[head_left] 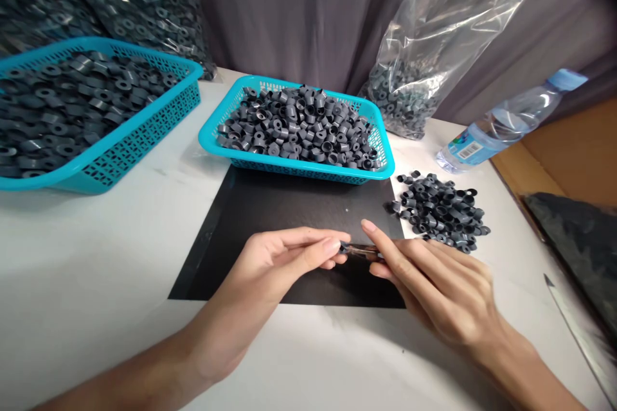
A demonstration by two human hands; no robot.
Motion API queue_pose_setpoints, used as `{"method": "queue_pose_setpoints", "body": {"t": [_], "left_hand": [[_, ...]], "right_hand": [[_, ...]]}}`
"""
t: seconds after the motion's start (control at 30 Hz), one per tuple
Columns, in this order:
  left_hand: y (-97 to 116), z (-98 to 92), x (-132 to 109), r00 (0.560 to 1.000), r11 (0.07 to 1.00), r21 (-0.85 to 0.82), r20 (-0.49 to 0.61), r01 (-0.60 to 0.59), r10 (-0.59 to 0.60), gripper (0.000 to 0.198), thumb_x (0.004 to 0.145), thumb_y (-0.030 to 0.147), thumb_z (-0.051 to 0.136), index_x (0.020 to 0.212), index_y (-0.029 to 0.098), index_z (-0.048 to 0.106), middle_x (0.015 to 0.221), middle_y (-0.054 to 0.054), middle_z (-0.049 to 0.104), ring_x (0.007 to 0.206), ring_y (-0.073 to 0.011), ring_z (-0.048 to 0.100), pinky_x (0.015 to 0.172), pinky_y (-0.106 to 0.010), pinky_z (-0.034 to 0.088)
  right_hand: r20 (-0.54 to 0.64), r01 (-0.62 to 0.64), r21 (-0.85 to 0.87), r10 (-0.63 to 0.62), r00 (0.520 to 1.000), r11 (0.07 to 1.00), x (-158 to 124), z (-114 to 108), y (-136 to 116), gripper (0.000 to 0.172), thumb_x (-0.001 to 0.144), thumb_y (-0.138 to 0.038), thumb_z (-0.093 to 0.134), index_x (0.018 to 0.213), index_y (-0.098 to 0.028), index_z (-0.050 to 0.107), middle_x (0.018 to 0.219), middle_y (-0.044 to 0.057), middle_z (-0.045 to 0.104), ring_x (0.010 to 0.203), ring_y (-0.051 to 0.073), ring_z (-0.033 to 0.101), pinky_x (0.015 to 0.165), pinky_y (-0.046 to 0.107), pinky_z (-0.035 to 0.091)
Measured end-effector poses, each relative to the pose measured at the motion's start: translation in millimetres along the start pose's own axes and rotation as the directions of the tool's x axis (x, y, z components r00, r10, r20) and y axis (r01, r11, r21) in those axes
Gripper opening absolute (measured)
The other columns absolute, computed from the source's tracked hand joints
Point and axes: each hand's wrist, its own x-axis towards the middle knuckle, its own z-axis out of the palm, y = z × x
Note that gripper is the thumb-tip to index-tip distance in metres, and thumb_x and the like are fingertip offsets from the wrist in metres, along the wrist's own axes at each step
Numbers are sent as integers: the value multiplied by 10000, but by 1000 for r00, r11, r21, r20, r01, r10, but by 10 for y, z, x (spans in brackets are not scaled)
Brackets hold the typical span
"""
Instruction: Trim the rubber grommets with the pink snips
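My left hand (284,263) and my right hand (424,282) meet over a black mat (270,218) on the white table. Left fingers pinch a small dark grey plastic ring (344,246) at its end. Right fingers are closed on a thin, short tool (362,250) whose tip meets that ring. Behind the mat stands a teal basket (299,170) heaped with small grey rings. A loose pile of the same rings (441,209) lies on the table just right of the mat, beyond my right hand.
A larger teal basket (120,154) of wider grey rings sits at the left. Clear bags of parts (414,77) lean at the back. A water bottle (501,119) lies at the right, near a cardboard box (569,160). A knife blade (573,327) shows at the right edge.
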Motion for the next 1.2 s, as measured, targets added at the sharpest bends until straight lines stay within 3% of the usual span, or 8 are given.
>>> {"method": "queue_pose_setpoints", "body": {"t": [0.3, 0.6, 1.2], "left_hand": [[9, 10, -12, 1000, 1000, 7, 21, -18, 18, 183, 912, 363, 702, 1029, 272, 810, 1030, 7, 802, 1020, -144, 677, 906, -189, 497], [-21, 6, -3, 1000, 1000, 12, 16, -10, 10, 153, 891, 383, 723, 920, 268, 818, 929, 22, 793, 970, -153, 679, 876, -208, 505], [-67, -5, -24, 999, 999, -23, 42, 27, -26, 190, 911, 410, 696, 1001, 288, 811, 993, 14, 790, 1006, -156, 652, 916, -231, 479]], "right_hand": [[-7, -4, 17, 4, 1000, 1000, 30, 15, -32, 457, 977, -140, 636, 1405, -14, 539, 775, 21, 623, 623, 112, 510, 639, 288, 408], [-1, 21, -40, -21, 1000, 999, 4, 10, -22, 457, 968, -146, 657, 1396, -19, 558, 771, 20, 644, 632, 111, 515, 667, 287, 416], [4, 42, -43, -42, 999, 998, -3, 8, -6, 515, 945, -135, 685, 1420, -9, 532, 808, 37, 671, 652, 121, 512, 689, 295, 424]]}}
